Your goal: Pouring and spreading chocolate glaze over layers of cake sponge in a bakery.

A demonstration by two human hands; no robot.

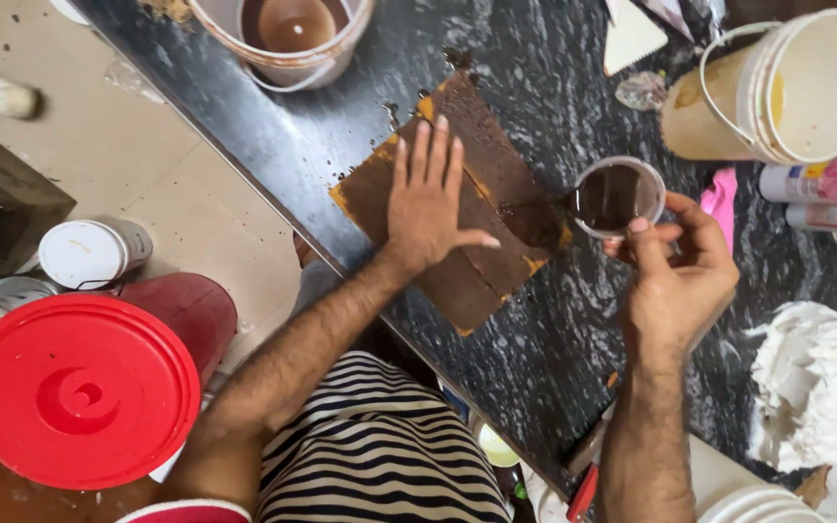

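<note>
My left hand (428, 199) lies flat, fingers spread, on a brown-stained rectangular board (467, 281) with yellow edges on the black speckled countertop (535, 368). My right hand (675, 266) grips a small clear cup (617, 197) of dark brown liquid, tilted toward the board's right edge. Dark liquid pools on the board (535, 221) just beside the cup's lip.
A white bucket with brown liquid (288, 34) stands at the top. A large empty white bucket (787, 87) lies on its side at the right, with spray cans (825, 179) below it. White cloth (821, 383) sits lower right. A red-lidded container (79, 387) stands on the floor at left.
</note>
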